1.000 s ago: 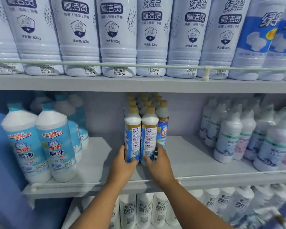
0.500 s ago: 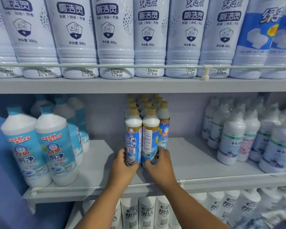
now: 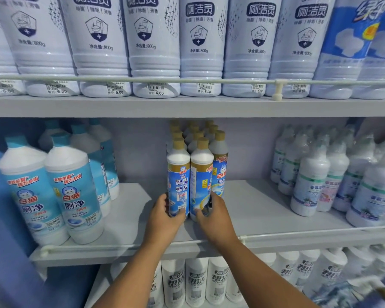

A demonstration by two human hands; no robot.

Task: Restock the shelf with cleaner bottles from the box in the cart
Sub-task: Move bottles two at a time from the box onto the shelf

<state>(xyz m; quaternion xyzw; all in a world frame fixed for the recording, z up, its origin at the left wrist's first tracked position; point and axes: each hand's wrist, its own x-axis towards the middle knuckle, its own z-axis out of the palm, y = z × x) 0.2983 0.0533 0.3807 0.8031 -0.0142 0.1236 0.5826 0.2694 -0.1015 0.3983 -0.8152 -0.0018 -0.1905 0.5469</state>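
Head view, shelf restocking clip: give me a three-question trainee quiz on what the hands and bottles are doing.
1. True or false: the left hand and right hand each grip a gold-capped bottle.
2. The gold-capped bottles stand on which shelf: A upper, B middle, C bottom?
3. Fill in: the printed price on the upper shelf's white bottles is ____.

Key: 1 true; 2 B; 3 6.00
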